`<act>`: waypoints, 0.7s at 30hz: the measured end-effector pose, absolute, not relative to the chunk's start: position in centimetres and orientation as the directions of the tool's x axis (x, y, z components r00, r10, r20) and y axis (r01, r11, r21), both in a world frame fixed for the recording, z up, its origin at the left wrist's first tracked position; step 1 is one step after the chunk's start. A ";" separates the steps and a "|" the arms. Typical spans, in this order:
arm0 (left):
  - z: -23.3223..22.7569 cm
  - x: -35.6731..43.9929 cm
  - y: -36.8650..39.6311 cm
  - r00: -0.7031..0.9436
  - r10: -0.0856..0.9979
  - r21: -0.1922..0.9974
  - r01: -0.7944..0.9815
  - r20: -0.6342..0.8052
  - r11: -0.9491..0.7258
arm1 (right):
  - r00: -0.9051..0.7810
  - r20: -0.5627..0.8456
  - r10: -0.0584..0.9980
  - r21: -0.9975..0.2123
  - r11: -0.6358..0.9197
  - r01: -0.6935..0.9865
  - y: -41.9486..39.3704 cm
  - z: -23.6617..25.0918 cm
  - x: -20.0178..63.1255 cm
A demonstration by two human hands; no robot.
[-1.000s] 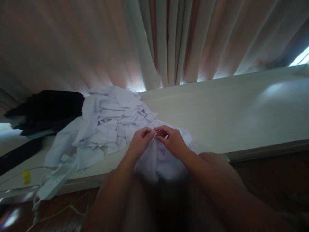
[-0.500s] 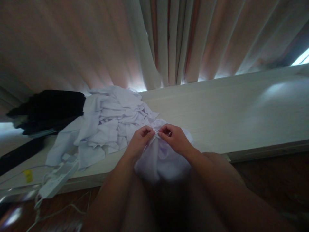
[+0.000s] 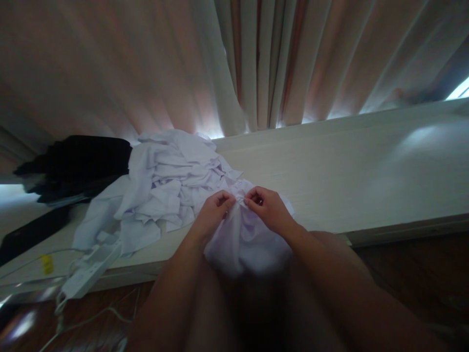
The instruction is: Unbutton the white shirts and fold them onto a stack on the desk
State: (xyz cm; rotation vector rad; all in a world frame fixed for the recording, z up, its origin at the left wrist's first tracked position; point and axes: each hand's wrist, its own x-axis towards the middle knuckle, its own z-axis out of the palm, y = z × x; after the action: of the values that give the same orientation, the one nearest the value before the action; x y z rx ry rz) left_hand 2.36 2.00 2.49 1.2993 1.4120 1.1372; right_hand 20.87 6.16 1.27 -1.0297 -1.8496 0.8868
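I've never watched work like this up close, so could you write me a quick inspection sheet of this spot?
Surface: pale wooden ledge, bare on the right.
Job's things: white cloth, bunched at the ledge's near edge.
Clutter: heap of white cloth; dark cloth at far left.
Hands: left hand and right hand both pinch the white cloth at one spot, fingertips close together.
Cables: white power strip on the ledge's left end, thin cords trailing to the floor.
Surroundings: closed curtain behind; dark wooden floor.
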 end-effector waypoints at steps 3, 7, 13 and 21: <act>2.7 1.2 1.8 0.094 0.991 0.964 0.258 -0.096 0.069 | -0.276 0.287 0.917 -0.895 0.359 0.263 6.9 1.2 21.5; 2.9 -0.4 1.8 0.293 0.943 0.900 0.437 -0.158 0.015 | -0.203 0.277 0.939 -0.928 0.316 0.196 8.0 1.4 22.5; 3.1 -0.9 2.1 0.177 0.982 0.875 0.483 -0.069 -0.025 | -0.192 0.252 0.949 -0.959 0.271 0.079 8.8 1.1 22.9; 3.2 -0.7 2.3 -0.083 0.993 0.908 0.416 0.087 -0.045 | -0.366 0.266 0.892 -0.884 0.377 0.278 9.0 1.1 23.5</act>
State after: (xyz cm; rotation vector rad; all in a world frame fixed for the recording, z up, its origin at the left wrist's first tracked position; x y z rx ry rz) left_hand -0.70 2.28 3.22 1.5234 1.5656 1.1034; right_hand 23.49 8.99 1.14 -1.0161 -1.8497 0.9845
